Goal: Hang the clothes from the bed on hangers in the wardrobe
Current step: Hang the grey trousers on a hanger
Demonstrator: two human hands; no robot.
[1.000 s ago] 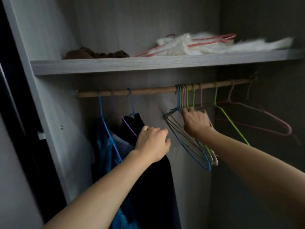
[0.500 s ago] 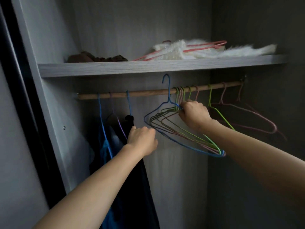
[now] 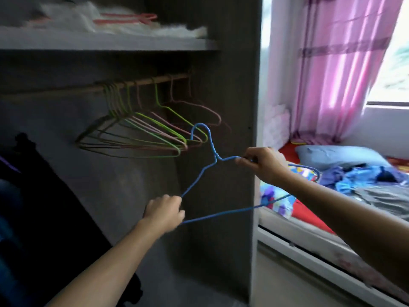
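Head view, wardrobe interior at left and bed at right. A blue wire hanger is held in the air in front of the wardrobe's right side panel, off the rail and tilted with its hook uppermost. The left hand is closed round the hanger's lower left corner, where the shoulder wire meets the bottom bar; the right hand pinches the right shoulder wire close to the neck, fingers curled. The bottom bar runs from the left hand rightward, passing behind the right forearm. On the rail behind, a bunch of green and pink empty hangers hangs swung to one side, with single hangers further right. Dark garments hang at the left edge of the wardrobe. The shelf above the rail carries a white fluffy item and a pink hanger. The clothes lie in a loose blue and grey heap on the bed, beside a blue pillow, beneath a pink curtain.
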